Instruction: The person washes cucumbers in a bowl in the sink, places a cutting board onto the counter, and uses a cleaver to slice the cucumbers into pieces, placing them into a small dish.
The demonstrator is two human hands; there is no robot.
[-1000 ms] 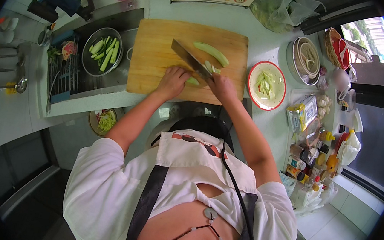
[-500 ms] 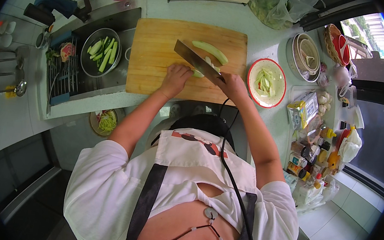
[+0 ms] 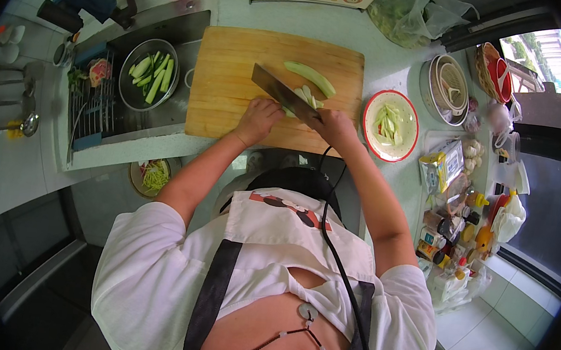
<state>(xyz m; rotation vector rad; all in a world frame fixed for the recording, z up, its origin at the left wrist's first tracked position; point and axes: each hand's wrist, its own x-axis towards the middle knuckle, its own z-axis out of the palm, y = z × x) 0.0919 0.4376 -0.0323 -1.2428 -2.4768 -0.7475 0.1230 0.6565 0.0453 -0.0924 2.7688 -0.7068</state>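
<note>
My right hand [image 3: 337,129] grips the handle of a broad-bladed kitchen knife [image 3: 280,91]. Its blade slants leftward and away over the wooden cutting board [image 3: 226,68]. My left hand [image 3: 259,120] has its fingers curled at the near side of the blade, on a piece of peeled cucumber mostly hidden by the fingers and knife. Pale cut slices [image 3: 311,97] lie just beyond the blade. Farther back on the board rests a long, peeled pale-green cucumber piece [image 3: 311,77]. Right of the board, a red-rimmed bowl [image 3: 416,115] holds pale green slices.
In the sink [image 3: 192,38] at left, a metal bowl [image 3: 121,85] holds green cucumber pieces beside a drying rack [image 3: 100,114]. Below the counter edge stands a bowl of peelings [image 3: 155,176]. Stacked strainers [image 3: 448,83] and several bottles [image 3: 433,238] crowd the right. A black cable [image 3: 337,248] hangs before me.
More of the pale slices show beyond the knife, whose handle end has shifted slightly left. My left hand stays close to the blade. The whole view has shifted slightly.
</note>
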